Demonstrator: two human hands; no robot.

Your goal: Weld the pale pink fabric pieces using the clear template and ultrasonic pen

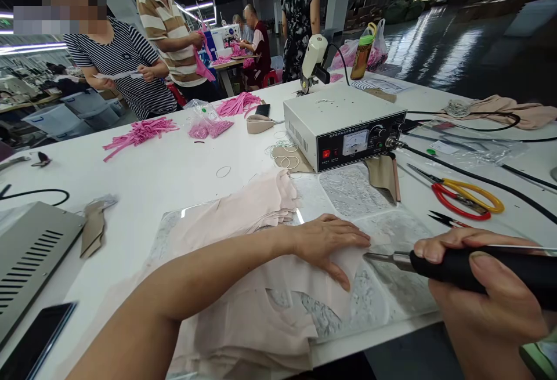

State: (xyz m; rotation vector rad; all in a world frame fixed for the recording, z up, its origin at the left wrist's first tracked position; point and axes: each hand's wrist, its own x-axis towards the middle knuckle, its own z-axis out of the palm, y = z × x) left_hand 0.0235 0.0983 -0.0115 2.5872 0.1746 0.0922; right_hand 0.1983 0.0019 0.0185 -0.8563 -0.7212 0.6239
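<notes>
White table (pixel 195 180) fills most of the view. Grey marbled sheet (pixel 402 284) lies on it toward the near edge. Pale pink fabric (pixel 300 272) is spread in layers over that sheet — one stack toward the far side, another at the near edge, a piece between them under the left hand.

Control box (pixel 343 127) stands beyond the sheet, dial and red switch facing this way, black cable (pixel 470 174) plugged into its front. Second box (pixel 39 264), vented, sits at the left edge of the view.

Left hand (pixel 331 241): palm down, fingers splayed wide, on the middle piece, gripping nothing. Right hand (pixel 491 307): fingers wrapped around the black-handled tool (pixel 456 267), thumb along the grip. Its metal tip (pixel 387 257) points left, right by the fabric edge and the left fingertips — can't tell if it touches.

Scissors (pixel 439 183), red and yellow handles, lie beyond the right hand. Dark phone (pixel 39 342) near left corner. Pink strips (pixel 141 134) heaped by the far edge. Thin loose ring (pixel 224 172) alone on bare tabletop.
</notes>
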